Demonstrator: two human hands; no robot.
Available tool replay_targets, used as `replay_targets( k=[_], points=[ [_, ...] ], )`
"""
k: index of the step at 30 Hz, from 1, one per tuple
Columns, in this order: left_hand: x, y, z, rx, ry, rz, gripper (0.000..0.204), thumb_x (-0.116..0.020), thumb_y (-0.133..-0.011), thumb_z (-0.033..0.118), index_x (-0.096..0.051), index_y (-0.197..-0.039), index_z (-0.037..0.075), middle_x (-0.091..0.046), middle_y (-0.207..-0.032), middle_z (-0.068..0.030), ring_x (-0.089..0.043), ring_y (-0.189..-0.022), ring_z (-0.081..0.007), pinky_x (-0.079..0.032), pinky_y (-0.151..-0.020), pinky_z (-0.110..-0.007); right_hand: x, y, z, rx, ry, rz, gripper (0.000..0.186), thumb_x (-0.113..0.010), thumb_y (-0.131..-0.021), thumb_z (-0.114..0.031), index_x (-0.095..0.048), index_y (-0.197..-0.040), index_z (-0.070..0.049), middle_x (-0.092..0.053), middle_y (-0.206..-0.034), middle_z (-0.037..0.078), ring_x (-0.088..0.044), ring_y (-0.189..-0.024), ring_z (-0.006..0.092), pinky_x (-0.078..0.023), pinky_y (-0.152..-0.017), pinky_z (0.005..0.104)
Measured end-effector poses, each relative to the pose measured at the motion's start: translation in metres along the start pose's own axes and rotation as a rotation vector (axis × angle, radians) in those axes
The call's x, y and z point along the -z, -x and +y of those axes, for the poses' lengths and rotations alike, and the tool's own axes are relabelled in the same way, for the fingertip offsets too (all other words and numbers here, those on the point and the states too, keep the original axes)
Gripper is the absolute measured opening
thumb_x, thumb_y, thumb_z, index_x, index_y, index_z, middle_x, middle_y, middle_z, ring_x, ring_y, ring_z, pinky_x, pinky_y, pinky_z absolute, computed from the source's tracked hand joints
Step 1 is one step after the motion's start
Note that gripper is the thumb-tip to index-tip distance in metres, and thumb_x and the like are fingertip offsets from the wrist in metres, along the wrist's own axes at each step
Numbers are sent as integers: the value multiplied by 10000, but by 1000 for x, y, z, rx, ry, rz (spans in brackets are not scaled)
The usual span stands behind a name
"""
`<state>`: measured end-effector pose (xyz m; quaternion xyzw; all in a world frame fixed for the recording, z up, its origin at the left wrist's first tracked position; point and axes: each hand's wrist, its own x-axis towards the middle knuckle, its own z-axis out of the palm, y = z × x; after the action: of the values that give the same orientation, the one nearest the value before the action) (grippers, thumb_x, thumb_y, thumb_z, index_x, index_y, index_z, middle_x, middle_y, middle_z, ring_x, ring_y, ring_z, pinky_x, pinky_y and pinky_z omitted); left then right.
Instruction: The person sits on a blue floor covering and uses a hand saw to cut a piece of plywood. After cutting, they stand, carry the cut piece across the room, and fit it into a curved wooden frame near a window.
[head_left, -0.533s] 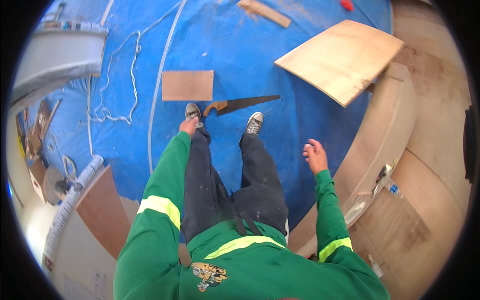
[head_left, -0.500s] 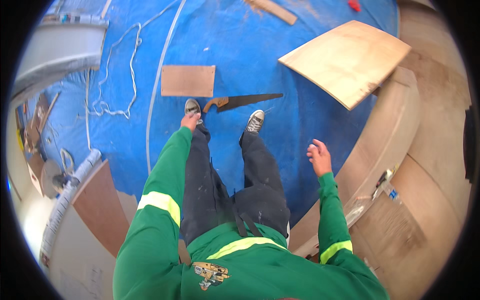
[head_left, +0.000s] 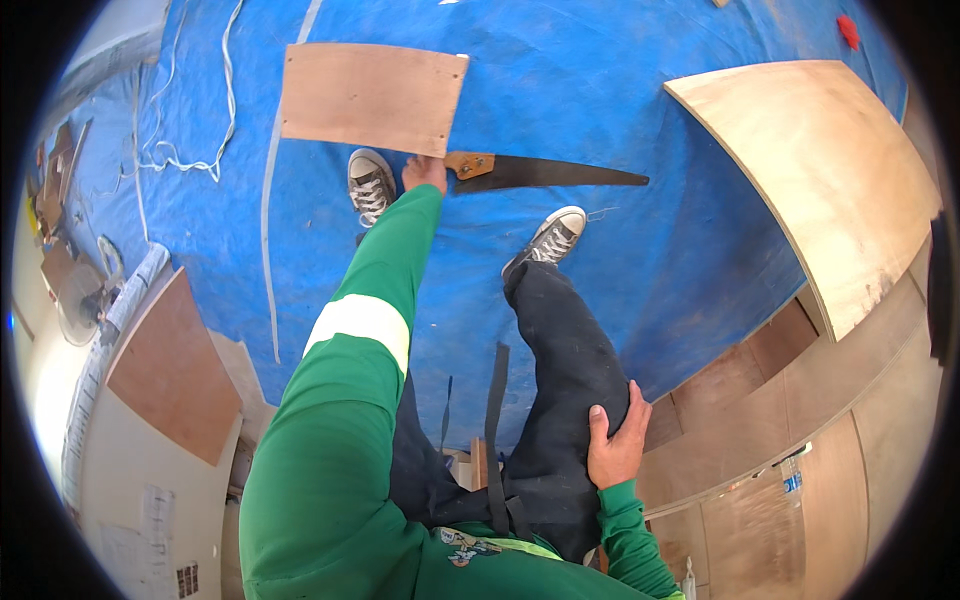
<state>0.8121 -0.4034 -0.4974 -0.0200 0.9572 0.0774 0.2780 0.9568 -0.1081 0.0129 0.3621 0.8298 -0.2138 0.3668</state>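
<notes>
My left hand reaches down between my shoes and closes around the grip of a handsaw. The saw has a wooden handle and a long dark blade, which points right along the blue sheet. The hand hides the rear of the handle. Just beyond it lies a rectangular brown plywood board with small holes near its corners, its lower edge close to my fingers. My right hand rests open on my right thigh, thumb apart from the fingers, holding nothing.
A larger pale plywood panel leans over a curved wooden structure on the right. White cord lies at the upper left. A brown panel stands at the left, near a long wrapped roll. A red scrap lies far right.
I have bent lower, so the floor things look larger. My left hand has moved down to the saw's handle. My right hand has gone from mid-air onto my thigh.
</notes>
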Motion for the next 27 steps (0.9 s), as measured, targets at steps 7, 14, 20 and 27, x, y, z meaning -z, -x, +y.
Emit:
replay_targets(
  k=[7,14,20,27],
  points=[
    [128,81,18,-79,499,-490,478,-765,-789,320,-775,-1235,149,-788,-1158,-219,-757,-1087,-424,-609,-951,-525,-15,13,-5,81,91,0,725,-697,-1019,-408,-472,-1559,21,-529,-1467,273,-523,-1381,498,-442,-1166,535],
    [320,306,-37,19,691,3,355,-714,-899,242,-606,-1204,96,-655,-1153,-222,-709,-1035,-477,-567,-873,-608,-9,-6,18,207,319,-199,917,-700,-969,-567,-471,-1537,116,-502,-1522,405,-517,-1424,505,-419,-1201,535],
    [380,504,-174,566,1109,234,415,-714,-1040,432,-610,-1189,60,-674,-917,-156,-696,-793,-313,-550,-706,-462,34,-6,14,115,178,-366,767,-743,-976,-398,-473,-1561,18,-733,-1139,201,-740,-866,306,-600,-714,470],
    [318,664,-324,1110,1878,562,493,-615,-1085,550,-608,-944,78,-538,-671,-36,-534,-484,-160,-464,-431,-365,40,75,-42,-49,77,-276,552,-677,-1028,-260,-486,-1501,-48,-701,-935,113,-705,-676,240,-556,-490,436]
  ],
)
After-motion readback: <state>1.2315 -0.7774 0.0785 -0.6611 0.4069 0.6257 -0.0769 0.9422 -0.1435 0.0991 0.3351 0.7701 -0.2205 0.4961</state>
